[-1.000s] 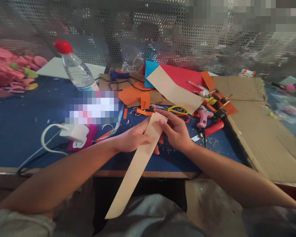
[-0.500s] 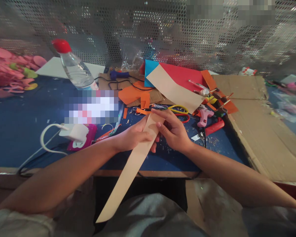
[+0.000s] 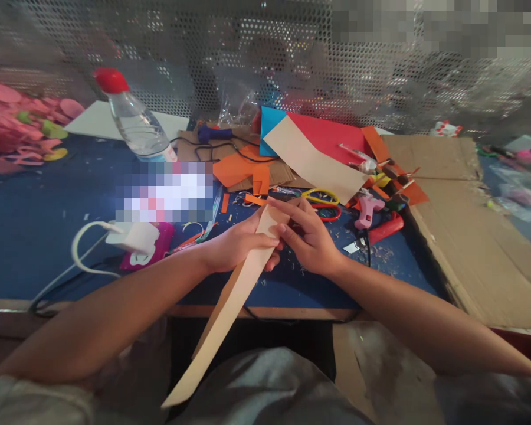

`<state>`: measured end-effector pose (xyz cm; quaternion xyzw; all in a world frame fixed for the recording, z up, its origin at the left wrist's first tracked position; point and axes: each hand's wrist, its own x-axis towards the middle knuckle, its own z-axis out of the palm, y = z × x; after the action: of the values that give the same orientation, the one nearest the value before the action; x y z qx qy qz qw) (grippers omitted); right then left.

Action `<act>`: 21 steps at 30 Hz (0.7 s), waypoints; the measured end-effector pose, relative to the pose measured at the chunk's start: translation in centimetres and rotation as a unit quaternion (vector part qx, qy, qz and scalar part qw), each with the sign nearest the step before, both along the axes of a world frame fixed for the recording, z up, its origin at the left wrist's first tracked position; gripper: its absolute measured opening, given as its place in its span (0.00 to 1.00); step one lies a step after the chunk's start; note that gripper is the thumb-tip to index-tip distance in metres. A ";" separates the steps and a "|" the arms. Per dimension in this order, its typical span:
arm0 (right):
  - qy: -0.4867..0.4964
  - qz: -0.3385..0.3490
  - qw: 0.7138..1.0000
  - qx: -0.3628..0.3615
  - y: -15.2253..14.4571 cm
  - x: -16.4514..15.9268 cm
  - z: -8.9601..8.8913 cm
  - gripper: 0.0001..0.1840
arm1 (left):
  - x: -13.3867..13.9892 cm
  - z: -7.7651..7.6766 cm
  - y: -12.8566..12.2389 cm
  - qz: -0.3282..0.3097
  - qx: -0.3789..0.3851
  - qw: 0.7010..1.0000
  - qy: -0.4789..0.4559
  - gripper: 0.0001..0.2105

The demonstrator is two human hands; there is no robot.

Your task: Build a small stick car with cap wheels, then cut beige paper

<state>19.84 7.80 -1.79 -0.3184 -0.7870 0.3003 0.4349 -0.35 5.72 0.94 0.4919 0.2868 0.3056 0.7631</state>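
A long cream-coloured paper strip (image 3: 230,307) runs from between my two hands down over the table's front edge towards my lap. It looks folded lengthwise, with a second layer showing along its left side. My left hand (image 3: 234,242) grips the strip, thumb on top and fingers underneath. At the strip's upper end, my right hand (image 3: 312,239) pinches it between thumb and fingers. Just behind my hands lie scissors with yellow and red handles (image 3: 321,198), their blades partly hidden. Right of my right hand is a red-handled utility knife (image 3: 383,229) with its blade out.
A pink glue gun (image 3: 368,211), orange paper scraps (image 3: 239,168) and a larger cream sheet (image 3: 316,159) lie behind. Leftward stand a red-capped bottle (image 3: 137,121) and a power strip (image 3: 161,239) with a white plug. Cardboard (image 3: 482,236) covers the right side; pink cut-outs (image 3: 22,118) are far left.
The strip has turned slightly, so its folded second layer now shows at the left. Its lower end has swung a little left. Both hands keep their hold, shifting only slightly.
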 end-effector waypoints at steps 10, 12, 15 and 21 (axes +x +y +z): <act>0.009 0.033 0.998 -0.050 -0.3 -0.2 0.1 0.26 | 0.1 0.4 0.1 -0.013 -0.025 0.999 -0.024 0.24; 0.011 0.044 0.998 -0.050 -0.3 -0.2 0.1 0.26 | 0.1 0.4 0.1 -0.014 -0.032 0.999 -0.025 0.22; 0.006 0.053 0.997 -0.051 -0.3 -0.2 0.2 0.26 | 0.1 0.2 0.1 -0.015 -0.031 0.999 -0.018 0.19; 0.005 0.045 0.998 -0.041 -0.2 -0.1 0.2 0.25 | 0.2 0.4 0.1 0.004 -0.029 1.000 0.005 0.12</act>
<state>19.77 7.61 -1.63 -0.2990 -0.7852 0.3535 0.4113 -0.18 5.83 1.30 0.4697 0.3011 0.2982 0.7745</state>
